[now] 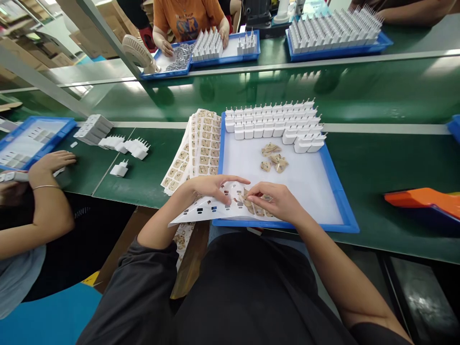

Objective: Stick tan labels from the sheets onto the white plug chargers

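My left hand (219,188) holds a sticker sheet (204,207) over the front of a blue-rimmed tray (341,218), its fingers over the top and thumb on the sheet. The sheet's left part is bare white backing with small cut-outs; tan stickers remain toward its right end. My right hand (273,199) pinches a tan sticker (247,201) that lifts from the sheet. Several crumpled tan stickers (278,163) lie in the tray. Behind them stand rows of white plug adapters (266,125), pins up.
Stacked sticker sheets (204,139) lie against the tray's left side. More white plugs (120,167) and a co-worker's arm (50,191) are at left. An orange bin (424,201) stands at right. Across the bench, another person works at blue trays (226,60) near a small fan (138,50).
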`<state>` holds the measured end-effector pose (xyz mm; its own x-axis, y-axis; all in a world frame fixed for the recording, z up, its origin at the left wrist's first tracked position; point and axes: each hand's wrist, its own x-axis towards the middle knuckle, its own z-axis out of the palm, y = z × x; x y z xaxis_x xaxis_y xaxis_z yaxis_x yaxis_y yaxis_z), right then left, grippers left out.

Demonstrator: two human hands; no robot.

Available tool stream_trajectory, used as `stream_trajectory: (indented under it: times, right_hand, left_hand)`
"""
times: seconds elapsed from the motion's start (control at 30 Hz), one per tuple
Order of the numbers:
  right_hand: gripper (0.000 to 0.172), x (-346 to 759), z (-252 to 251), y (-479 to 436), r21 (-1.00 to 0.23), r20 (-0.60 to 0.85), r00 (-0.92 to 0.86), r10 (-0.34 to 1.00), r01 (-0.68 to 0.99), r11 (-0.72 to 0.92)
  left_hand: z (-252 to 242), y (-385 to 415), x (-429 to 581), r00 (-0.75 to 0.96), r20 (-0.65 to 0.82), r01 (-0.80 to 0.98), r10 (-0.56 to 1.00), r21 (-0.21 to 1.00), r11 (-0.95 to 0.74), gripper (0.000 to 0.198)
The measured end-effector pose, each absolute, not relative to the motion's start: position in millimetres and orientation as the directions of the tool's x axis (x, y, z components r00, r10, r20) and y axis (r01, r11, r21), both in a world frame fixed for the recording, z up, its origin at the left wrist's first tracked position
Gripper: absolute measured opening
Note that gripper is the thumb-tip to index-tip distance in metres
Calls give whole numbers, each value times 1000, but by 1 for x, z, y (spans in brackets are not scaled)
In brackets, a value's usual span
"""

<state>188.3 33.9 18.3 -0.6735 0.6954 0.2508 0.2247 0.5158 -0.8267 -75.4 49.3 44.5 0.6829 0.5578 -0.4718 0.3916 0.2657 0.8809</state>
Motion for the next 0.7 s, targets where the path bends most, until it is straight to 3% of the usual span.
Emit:
stream_trajectory:
  times: [0.17, 0.33, 0.57, 0.7]
  right_hand:
    - [19, 190, 20, 33, -819, 256, -803, 538, 115, 562]
    - [33, 187, 14, 32, -757, 303, -801, 516, 126, 641]
    - [12, 183, 8, 30, -685, 394, -758, 520, 135, 716]
    - [13, 184, 10, 31, -660, 457, -708, 539, 138, 739]
  left_hand:
    - [43, 49, -74, 693, -463, 311, 553, 883, 350, 84]
    - [39, 48, -73, 660, -470, 296, 586, 880, 372, 84]
    - [33, 48, -74, 655, -458, 296, 601, 887, 354, 87]
    - [38, 48, -72, 624, -477, 370, 619, 878, 304, 84]
